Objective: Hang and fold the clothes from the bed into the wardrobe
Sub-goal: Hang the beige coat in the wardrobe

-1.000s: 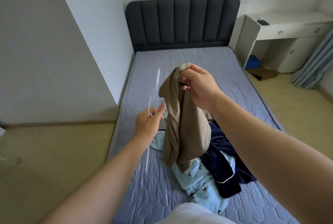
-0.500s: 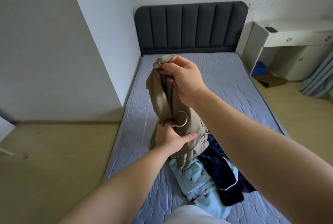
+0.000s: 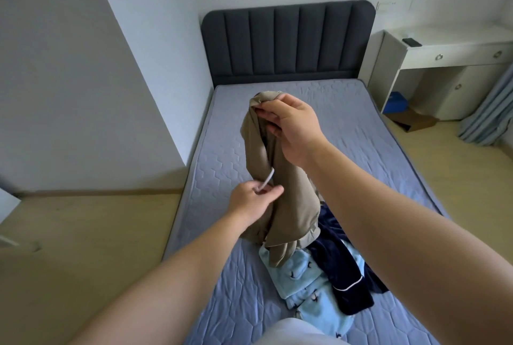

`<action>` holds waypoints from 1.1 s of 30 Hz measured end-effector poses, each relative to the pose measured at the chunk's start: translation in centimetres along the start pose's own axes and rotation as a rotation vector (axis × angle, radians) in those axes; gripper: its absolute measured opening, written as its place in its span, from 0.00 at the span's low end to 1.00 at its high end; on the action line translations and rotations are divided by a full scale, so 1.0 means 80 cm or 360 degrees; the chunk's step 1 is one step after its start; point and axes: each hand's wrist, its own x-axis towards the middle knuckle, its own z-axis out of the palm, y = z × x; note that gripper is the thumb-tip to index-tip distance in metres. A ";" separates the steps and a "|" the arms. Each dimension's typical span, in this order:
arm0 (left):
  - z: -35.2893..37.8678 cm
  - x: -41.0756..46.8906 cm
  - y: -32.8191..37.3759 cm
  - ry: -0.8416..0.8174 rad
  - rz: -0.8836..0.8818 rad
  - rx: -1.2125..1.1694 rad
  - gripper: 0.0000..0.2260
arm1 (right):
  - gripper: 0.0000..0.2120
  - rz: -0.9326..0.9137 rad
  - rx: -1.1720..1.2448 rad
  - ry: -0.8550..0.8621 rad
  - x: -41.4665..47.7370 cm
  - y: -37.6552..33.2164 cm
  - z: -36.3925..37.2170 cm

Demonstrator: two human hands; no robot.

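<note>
A bedroom, above the bed [image 3: 222, 150]: my right hand [image 3: 294, 128] grips a tan garment [image 3: 291, 206] by its top, while my left hand [image 3: 252, 200] pinches a white hanger [image 3: 267, 178] against it. Hanging looks barely begun; a blue pile [image 3: 313, 283] lies on the bed, unfolded.

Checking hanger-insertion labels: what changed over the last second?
The left hand moved the white hanger right, from open air to the tan garment; it now pinches the hook, the rest hidden by cloth. The right hand still grips the garment's top. The navy garment and light blue garment stay on the bed.
</note>
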 end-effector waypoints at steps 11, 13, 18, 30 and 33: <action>0.078 -0.013 0.020 0.0136 -0.0208 0.0314 0.12 | 0.09 -0.0050 0.0185 -0.0164 -0.013 -0.012 0.029; 0.064 0.004 0.015 0.0148 -0.0170 0.0128 0.05 | 0.11 -0.0073 0.0204 -0.0077 -0.010 -0.018 0.016; 0.011 0.015 0.012 0.0150 -0.0136 -0.0143 0.07 | 0.15 -0.0046 0.0283 0.0108 -0.003 -0.031 -0.022; 0.102 -0.039 0.049 0.0189 -0.0602 0.0544 0.41 | 0.09 0.0063 0.0355 -0.0026 -0.015 -0.024 0.047; 0.094 -0.013 0.031 0.0290 -0.0596 0.0545 0.18 | 0.07 0.0028 0.0339 -0.0084 -0.021 -0.027 0.052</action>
